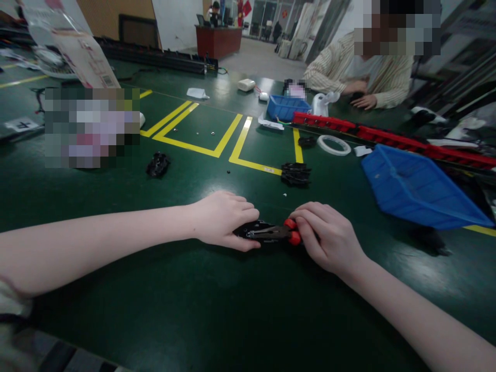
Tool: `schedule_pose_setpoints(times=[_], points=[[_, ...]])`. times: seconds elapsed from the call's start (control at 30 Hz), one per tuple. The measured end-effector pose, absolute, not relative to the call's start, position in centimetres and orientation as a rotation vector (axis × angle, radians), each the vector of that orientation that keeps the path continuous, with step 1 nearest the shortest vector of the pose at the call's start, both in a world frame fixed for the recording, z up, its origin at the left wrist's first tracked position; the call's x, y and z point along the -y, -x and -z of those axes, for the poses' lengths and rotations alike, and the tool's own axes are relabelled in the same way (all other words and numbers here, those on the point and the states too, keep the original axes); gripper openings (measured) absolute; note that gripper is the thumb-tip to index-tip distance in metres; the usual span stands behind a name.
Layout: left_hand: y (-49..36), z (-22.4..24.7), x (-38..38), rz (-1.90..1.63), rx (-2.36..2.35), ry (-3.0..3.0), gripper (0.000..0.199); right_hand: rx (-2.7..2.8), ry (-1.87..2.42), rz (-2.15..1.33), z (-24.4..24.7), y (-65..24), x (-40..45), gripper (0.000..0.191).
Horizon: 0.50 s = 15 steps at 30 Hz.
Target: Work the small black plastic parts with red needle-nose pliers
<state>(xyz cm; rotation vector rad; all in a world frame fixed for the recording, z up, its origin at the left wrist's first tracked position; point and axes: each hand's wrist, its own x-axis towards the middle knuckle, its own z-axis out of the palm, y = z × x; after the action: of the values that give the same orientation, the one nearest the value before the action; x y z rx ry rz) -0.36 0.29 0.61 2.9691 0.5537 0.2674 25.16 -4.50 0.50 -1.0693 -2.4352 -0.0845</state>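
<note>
Fingers [250, 213] gripping | left hand [225, 219]: 1 black part [241, 231] | right hand [333, 237]: 1 pliers [284, 233]

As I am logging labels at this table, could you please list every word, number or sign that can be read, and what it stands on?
No text can be read with certainty.
Card, left: one dark character, too blurred.
Packet, upper left: reddish print and barcode, too blurred.
Label on the yellow tape: too small.
Red sign, background: too small.
Pliers: no legible marking.
</note>
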Motion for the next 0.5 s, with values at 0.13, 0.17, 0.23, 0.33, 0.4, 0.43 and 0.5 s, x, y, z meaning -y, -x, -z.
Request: schedule_pose_setpoints(times=[0.13,0.17,0.23,0.33,0.4,0.43,0.5], points=[[0.39,-0.57,-0.20,-0.258,-0.586,-2.991,0.039,2.426,1.108,0.120,-0.60,-24.88,4.82,0.021],[0.39,-0.55,-0.20,-0.259,-0.589,-2.988,0.039,2.426,1.113,0.126,-0.64,-24.88,4.83,0.021],[0.39,-0.51,-0.23,-0.261,-0.589,-2.984,0.039,2.429,1.113,0.127,-0.69,-24.96,4.74,0.020],[0.37,-0.50,-0.28,-0.253,-0.574,-2.972,0.039,2.434,1.101,0.107,-0.73,-25.18,4.48,0.021],[0.35,-0.54,-0.28,-0.242,-0.560,-2.956,0.039,2.428,1.099,0.077,-0.73,-25.29,4.39,0.021],[0.33,-0.57,-0.26,-0.239,-0.555,-2.950,0.039,2.424,1.103,0.052,-0.74,-25.31,4.40,0.022],[0.28,-0.62,-0.22,-0.244,-0.552,-2.946,0.037,2.404,1.125,-0.020,-0.77,-25.30,4.48,0.023]])
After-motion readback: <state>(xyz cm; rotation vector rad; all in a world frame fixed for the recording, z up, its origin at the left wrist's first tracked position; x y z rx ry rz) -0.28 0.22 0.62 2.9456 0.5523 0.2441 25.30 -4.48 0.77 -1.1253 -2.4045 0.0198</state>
